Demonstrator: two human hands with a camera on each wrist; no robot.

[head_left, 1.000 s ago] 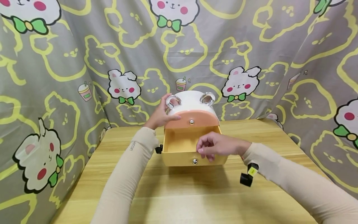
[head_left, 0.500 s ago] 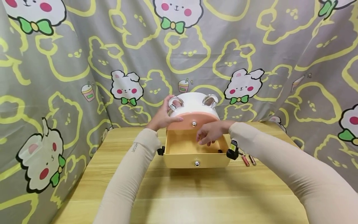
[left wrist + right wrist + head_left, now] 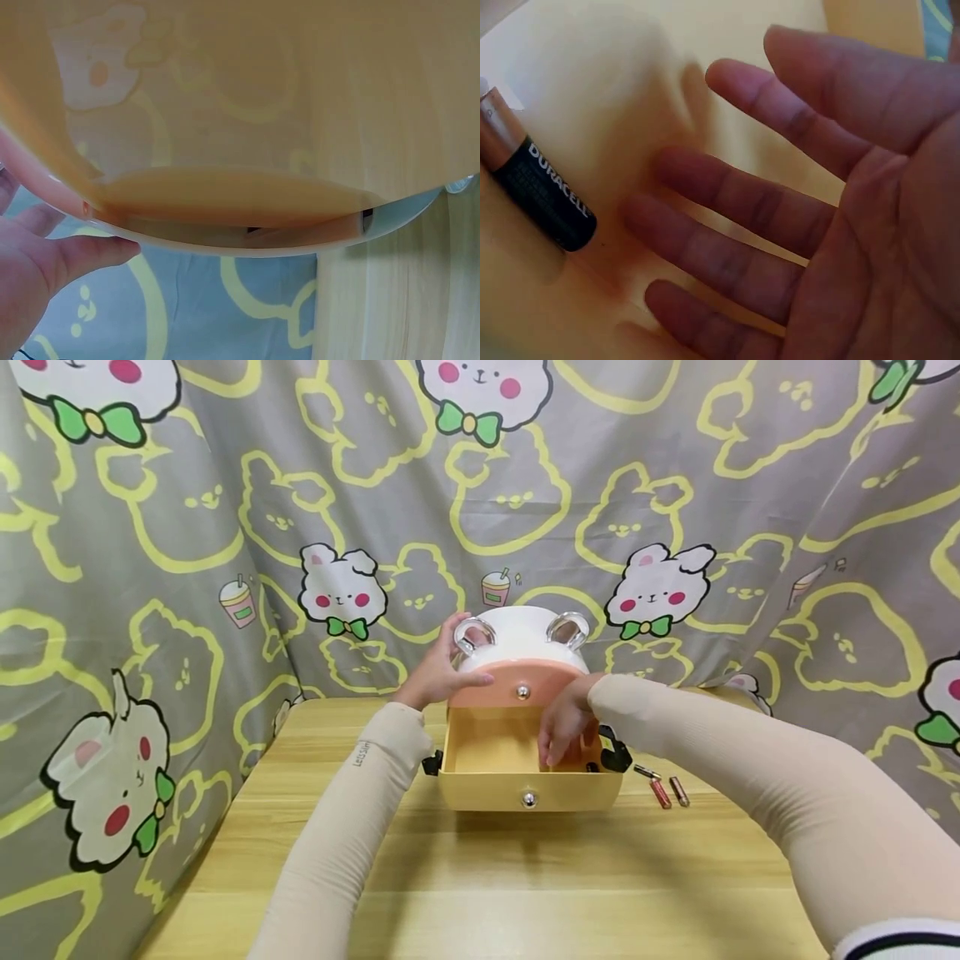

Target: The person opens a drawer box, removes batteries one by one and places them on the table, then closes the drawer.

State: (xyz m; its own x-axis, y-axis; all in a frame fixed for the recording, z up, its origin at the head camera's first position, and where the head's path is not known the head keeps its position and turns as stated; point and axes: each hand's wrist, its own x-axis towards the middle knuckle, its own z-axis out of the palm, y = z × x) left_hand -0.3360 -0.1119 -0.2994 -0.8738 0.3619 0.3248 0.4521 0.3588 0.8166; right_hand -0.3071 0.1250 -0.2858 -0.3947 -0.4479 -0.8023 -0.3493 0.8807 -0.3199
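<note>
A small white storage box (image 3: pixel 517 635) with clear ears and an orange upper drawer (image 3: pixel 487 683) stands on the table. Its yellow lower drawer (image 3: pixel 491 792) is pulled out. My left hand (image 3: pixel 437 672) grips the box's left edge, thumb at the front and fingers around the side behind the ear. Inside the yellow drawer, my right hand (image 3: pixel 566 722) reaches down with spread fingers and holds nothing. A black and copper Duracell battery (image 3: pixel 547 191) lies on the drawer floor, a short way from the fingertips (image 3: pixel 656 217) in the right wrist view.
Right of the drawer, a red tube (image 3: pixel 660 793), a brownish tube (image 3: pixel 678 791) and a slim dark piece (image 3: pixel 647 772) lie on the wooden table (image 3: pixel 525 893). A patterned curtain (image 3: pixel 517 502) hangs behind and at both sides.
My right hand has gone from over the drawer's front edge down into its right part. The tubes and the battery have come into sight. The left hand keeps its hold on the box.
</note>
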